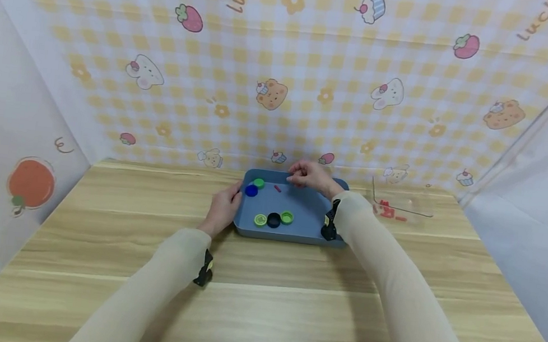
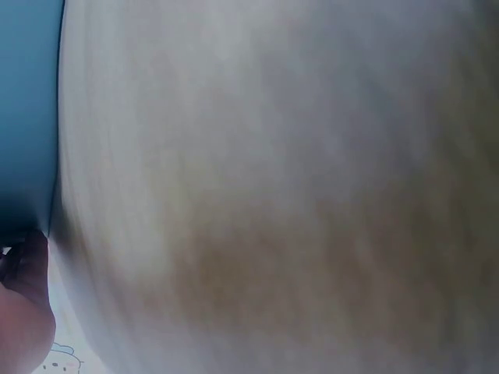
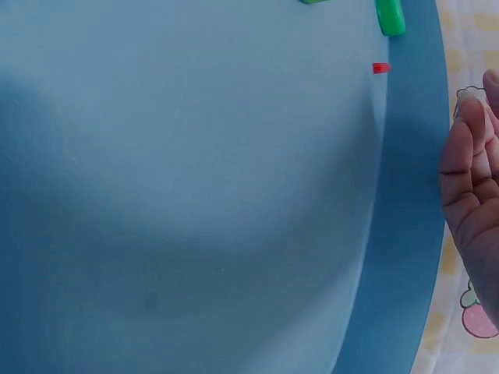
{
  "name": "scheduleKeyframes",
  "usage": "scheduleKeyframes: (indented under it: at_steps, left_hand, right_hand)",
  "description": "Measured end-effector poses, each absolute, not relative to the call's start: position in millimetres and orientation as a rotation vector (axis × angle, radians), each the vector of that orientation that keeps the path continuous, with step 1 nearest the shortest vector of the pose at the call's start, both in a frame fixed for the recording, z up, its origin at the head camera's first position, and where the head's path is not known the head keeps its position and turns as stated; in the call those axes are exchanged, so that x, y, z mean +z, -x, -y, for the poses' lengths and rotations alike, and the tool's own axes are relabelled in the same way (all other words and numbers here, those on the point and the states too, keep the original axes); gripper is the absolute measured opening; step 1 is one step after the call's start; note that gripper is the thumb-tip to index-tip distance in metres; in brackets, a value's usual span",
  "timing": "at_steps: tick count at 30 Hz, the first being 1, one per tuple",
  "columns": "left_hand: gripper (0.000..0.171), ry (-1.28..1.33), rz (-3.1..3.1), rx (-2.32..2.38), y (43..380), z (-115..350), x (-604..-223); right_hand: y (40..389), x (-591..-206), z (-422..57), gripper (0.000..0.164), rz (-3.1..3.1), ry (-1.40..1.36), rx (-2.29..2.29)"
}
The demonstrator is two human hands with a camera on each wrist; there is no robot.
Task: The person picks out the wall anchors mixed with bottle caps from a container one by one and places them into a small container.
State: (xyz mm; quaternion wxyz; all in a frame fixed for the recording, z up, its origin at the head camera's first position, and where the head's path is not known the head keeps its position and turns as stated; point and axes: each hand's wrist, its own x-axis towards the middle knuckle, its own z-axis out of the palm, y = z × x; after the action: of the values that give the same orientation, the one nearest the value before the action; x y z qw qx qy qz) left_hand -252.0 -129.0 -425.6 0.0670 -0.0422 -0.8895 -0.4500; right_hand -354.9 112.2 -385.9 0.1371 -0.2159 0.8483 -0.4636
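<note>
Fingers (image 1: 231,195) of our left hand (image 1: 221,210) rest curled against the left wall of the shallow blue plastic tray (image 1: 298,222), steadying it on the pale wooden bench (image 1: 259,305); we cannot tell whether they wrap over the rim. If that hand slips or pushes, we judge the tray could slide and send its loose pieces rolling. Just inside that wall lie a dark blue bottle cap (image 1: 251,190) and a green bottle cap (image 1: 259,183); nearer us sit a light green cap (image 1: 260,220), a black cap (image 1: 274,220) and another green cap (image 1: 287,217), touching in a row. A tiny red piece (image 1: 277,188) lies alone on the tray floor, small and flat, easy to miss or flick away. Our right hand (image 1: 310,176) hovers over the far rim, fingers loosely bent, seemingly holding nothing. Farther right stands a clear plastic box (image 1: 399,205) with red bits inside.
</note>
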Motion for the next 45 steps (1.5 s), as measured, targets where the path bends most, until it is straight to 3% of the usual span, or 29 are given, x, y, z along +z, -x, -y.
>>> scheduleKeyframes:
  at_steps: [17, 45]
  left_hand:
    - [0.041, 0.101, 2.710, -1.378, 250.4, 124.8, -425.0]
    - [0.040, 0.112, 2.682, -1.348, 247.2, 127.2, -423.5]
  right_hand:
    - [361.4, -398.5, -107.6, 0.029, -2.352, 0.787, -1.189]
    - [367.7, -411.4, -91.6, 0.038, -2.321, 0.752, -1.056]
